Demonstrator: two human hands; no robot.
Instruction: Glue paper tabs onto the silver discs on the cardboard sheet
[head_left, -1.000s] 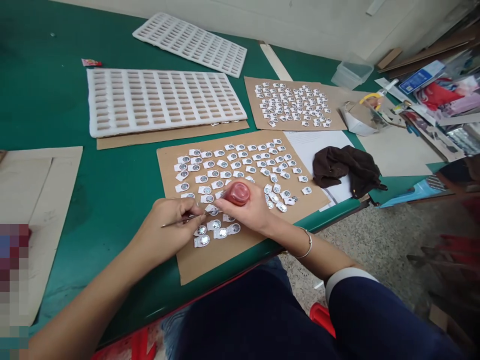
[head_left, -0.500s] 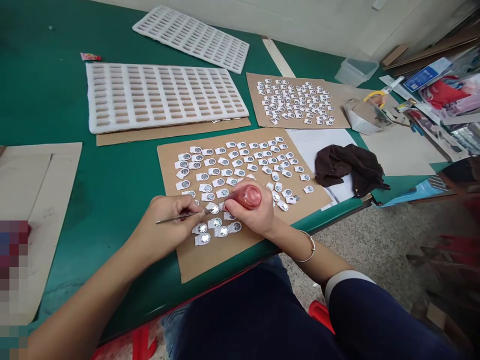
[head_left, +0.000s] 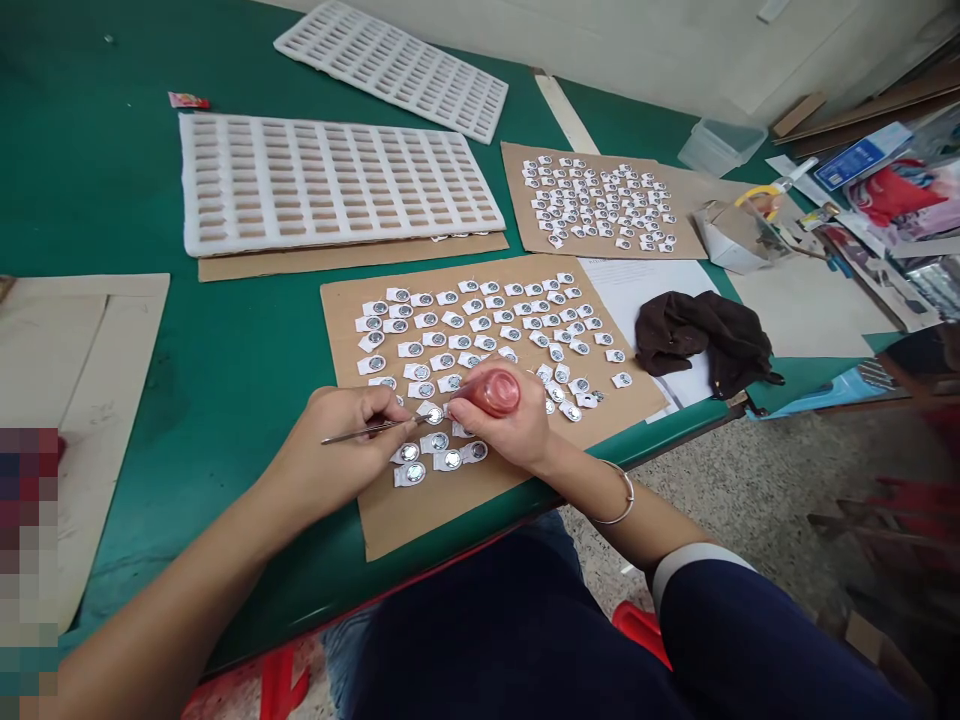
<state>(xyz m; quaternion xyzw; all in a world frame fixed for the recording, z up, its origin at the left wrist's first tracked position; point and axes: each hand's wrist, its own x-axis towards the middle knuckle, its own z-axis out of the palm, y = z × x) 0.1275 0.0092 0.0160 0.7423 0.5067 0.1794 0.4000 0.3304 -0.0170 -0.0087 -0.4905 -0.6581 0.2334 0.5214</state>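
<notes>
The person's left hand point(head_left: 349, 440) is at the left side of a flat brown cardboard sheet point(head_left: 401, 520), thumb and fingers pinched on a slender silvery metal tool point(head_left: 352, 436). The tool's tip is right at one of the small white tabs with round silvery discs point(head_left: 432, 413), in the sheet's near left part; I can't make out whether it touches. The right hand point(head_left: 517, 420), above the near middle of the sheet, is curled around a rounded, translucent red bottle point(head_left: 499, 392) that tapers toward that same tab. More such tabs lie in loose rows across the sheet, some partly hidden by the hands. Under the sheet is a glossy green surface point(head_left: 255, 340). Beyond the sheet, to its left, lies a rectangular white slotted tray point(head_left: 193, 190); beyond it to the right, a second brown cardboard piece point(head_left: 525, 230) carries similar tabs. A crumpled dark brown cloth point(head_left: 709, 330) sits just right of the sheet, partly over a white paper point(head_left: 611, 285).
</notes>
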